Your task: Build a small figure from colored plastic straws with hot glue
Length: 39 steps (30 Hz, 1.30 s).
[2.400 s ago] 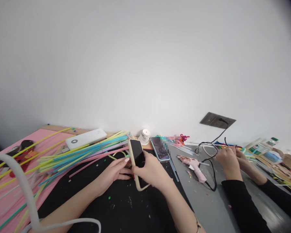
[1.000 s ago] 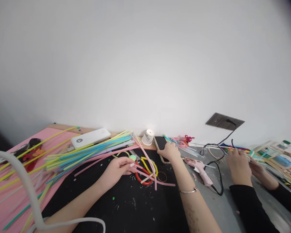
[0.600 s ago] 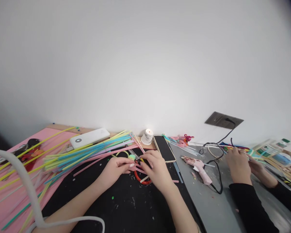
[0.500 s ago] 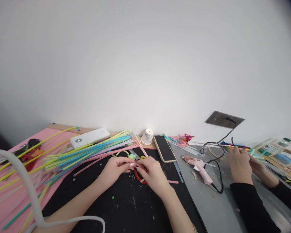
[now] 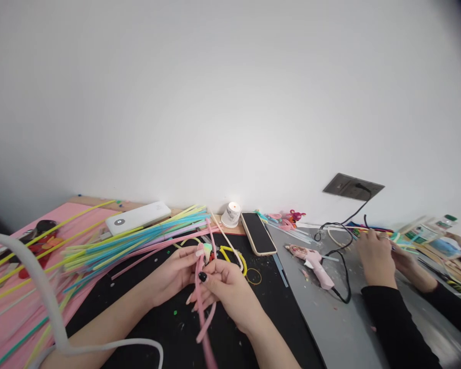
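Note:
My left hand (image 5: 179,271) and my right hand (image 5: 226,289) meet over the black mat (image 5: 169,333). Between them are pink pipe cleaners (image 5: 200,307), whose ends hang down toward me. My left thumb presses on the pink strands near a small pale green and yellow piece (image 5: 207,248). The fingers of my right hand are closed around the strands just below that piece. How the piece joins the strands is hidden by my fingers. Just beyond my right hand lies a tool with yellow handles (image 5: 241,256).
Bundled coloured pipe cleaners (image 5: 138,246) and a white power bank (image 5: 138,218) lie left. A lit candle (image 5: 231,214) and a phone (image 5: 258,233) stand behind. Rightward are a pink glue gun (image 5: 311,265), its cord and a co-worker's hands (image 5: 376,259). A white curved stand (image 5: 42,287) crosses the near left.
Pink strands now hang in front of my fingers, and my hands have turned more upright. The yellow-handled tool and a thin ring beside my right hand have come into view.

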Available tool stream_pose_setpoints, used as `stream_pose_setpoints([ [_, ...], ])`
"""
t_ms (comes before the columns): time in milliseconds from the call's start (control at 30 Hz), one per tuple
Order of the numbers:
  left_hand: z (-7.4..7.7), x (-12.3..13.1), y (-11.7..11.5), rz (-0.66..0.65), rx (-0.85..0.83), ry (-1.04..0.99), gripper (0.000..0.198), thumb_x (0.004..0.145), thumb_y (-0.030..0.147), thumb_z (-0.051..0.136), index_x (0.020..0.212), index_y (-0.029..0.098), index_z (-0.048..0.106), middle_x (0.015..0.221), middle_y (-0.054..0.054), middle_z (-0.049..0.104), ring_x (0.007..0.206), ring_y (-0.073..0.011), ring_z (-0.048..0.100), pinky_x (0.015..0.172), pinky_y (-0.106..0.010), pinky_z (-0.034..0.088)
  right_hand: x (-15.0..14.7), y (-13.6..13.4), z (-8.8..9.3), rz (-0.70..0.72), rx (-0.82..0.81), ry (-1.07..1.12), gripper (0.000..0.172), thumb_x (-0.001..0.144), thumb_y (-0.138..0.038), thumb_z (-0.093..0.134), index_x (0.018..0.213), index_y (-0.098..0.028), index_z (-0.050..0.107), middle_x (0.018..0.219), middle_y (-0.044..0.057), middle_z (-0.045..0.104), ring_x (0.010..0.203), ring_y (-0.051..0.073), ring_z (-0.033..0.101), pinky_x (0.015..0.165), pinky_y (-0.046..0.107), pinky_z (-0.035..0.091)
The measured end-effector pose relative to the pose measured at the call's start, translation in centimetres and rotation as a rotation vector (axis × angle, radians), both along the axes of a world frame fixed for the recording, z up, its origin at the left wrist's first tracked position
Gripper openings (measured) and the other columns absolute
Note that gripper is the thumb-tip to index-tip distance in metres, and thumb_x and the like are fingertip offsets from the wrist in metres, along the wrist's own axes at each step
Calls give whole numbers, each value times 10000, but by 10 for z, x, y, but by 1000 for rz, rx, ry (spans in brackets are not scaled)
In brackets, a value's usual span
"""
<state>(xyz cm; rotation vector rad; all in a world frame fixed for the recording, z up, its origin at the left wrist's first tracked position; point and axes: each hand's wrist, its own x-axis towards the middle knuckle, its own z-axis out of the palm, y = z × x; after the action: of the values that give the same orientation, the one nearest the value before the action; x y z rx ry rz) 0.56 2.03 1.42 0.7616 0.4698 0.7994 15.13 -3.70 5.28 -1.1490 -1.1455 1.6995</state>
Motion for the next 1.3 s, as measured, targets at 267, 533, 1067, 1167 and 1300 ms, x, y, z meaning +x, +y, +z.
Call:
stream_pose_setpoints([
  [267, -2, -8, 17, 252, -263, -142, 96, 845, 122, 631, 750, 108, 632, 663, 29, 519, 462, -5, 425, 408, -82, 394, 25, -1, 3, 84, 307, -788, 106, 803, -171, 536, 838, -180, 636, 797, 33, 683, 752, 164, 637, 680, 253, 459],
  [533, -4, -6, 16, 223, -214, -113, 107, 818, 183, 688, 752, 114, 639, 657, 34, 512, 463, -7, 410, 412, -90, 405, 28, 6, 1, -66, 274, -1376, 288, 755, -51, 506, 1024, -142, 558, 1023, 131, 635, 882, 256, 637, 669, 294, 426],
  [1067, -6, 0, 10, 241, 75, 182, 204, 827, 350, 683, 835, 148, 652, 720, -13, 667, 634, -90, 601, 624, -182, 506, 47, 38, 9, -261, 523, -870, 178, 833, -175, 518, 976, -181, 623, 874, 47, 677, 704, 146, 603, 662, 253, 460],
  [1167, -5, 1, 9, 218, 132, 256, 240, 839, 385, 660, 849, 146, 644, 780, -31, 679, 694, -102, 613, 637, -181, 491, 38, 28, 3, 44, 274, -630, 110, 814, -219, 527, 867, -174, 612, 679, 6, 666, 513, 105, 533, 493, 202, 409],
  [1300, -2, 3, 5, 139, 199, 306, 271, 847, 427, 630, 850, 156, 628, 719, -5, 625, 633, -104, 568, 581, -198, 461, 27, 19, -8, 164, 130, -471, 94, 798, -200, 471, 726, -183, 530, 578, -18, 632, 418, 86, 512, 407, 170, 368],
])
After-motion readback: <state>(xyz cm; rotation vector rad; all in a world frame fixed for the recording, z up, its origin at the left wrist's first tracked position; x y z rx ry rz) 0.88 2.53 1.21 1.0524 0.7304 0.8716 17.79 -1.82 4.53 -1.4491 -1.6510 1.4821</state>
